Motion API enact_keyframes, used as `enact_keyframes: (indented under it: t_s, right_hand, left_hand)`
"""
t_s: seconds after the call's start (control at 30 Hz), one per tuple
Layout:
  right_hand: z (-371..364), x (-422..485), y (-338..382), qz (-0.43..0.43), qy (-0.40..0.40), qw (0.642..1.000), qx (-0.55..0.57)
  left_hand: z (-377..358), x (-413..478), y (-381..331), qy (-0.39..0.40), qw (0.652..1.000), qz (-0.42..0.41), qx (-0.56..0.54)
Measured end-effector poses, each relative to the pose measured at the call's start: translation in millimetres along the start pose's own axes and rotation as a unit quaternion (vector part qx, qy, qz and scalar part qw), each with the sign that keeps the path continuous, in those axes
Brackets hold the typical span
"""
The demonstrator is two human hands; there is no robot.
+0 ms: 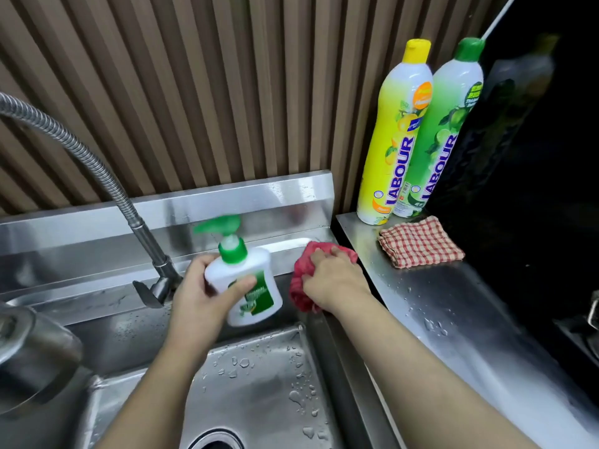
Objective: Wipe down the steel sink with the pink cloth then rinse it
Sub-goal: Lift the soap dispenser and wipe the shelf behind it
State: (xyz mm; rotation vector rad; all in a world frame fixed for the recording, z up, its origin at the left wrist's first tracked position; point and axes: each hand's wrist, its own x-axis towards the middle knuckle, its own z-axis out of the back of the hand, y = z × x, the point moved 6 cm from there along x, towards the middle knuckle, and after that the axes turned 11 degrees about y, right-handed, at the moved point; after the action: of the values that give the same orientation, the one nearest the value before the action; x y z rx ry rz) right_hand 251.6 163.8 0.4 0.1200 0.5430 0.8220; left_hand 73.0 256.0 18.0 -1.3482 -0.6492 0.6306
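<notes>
At frame centre, left hand (207, 290) fingers grasp a white soap bottle (244, 286) above the steel sink (259, 384); right hand (334, 280) fingers clench the pink cloth (299, 286) against its rim

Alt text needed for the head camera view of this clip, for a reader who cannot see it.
The right hand presses a pink cloth onto the back right ledge of a wet steel sink, while the left hand holds a tilted soap pump bottle off the ledge beside the faucet.

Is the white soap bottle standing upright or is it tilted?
Tilted: the soap bottle, held in the left hand, leans its pump toward the left.
</notes>
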Motion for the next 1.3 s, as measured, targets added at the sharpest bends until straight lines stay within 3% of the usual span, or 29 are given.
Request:
enact_keyframes:
  t_s: [0.27,0.47,0.57,0.73,1.0,1.23,1.3]
  right_hand:
    - [-41,-104,-47,0.037,-0.021,0.999,0.004]
    - [17,-115,-65,0.108,-0.085,0.961,0.242]
    - [34,-107,-58,0.133,-0.104,0.971,0.167]
    - [-24,-68,-40,0.119,0.062,0.991,-0.023]
    - [-29,-6,-30,0.072,0.000,0.993,-0.096]
    - [-60,-95,-48,0.076,-0.131,0.978,-0.143]
    - [-72,-112,-55,0.068,-0.127,0.981,-0.132]
  left_hand:
    - [-43,67,-16,0.028,0.998,-0.025,0.044]
    - [-60,90,-3,0.048,0.993,-0.016,0.111]
    - [-51,101,-2,0.043,0.992,-0.014,0.121]
    - [-48,106,4,0.070,0.994,-0.001,0.088]
    - [-41,106,14,0.079,0.995,0.024,0.051]
    - [-40,106,20,0.097,0.995,0.027,0.026]
    - [-39,108,24,0.103,0.994,0.027,0.012]
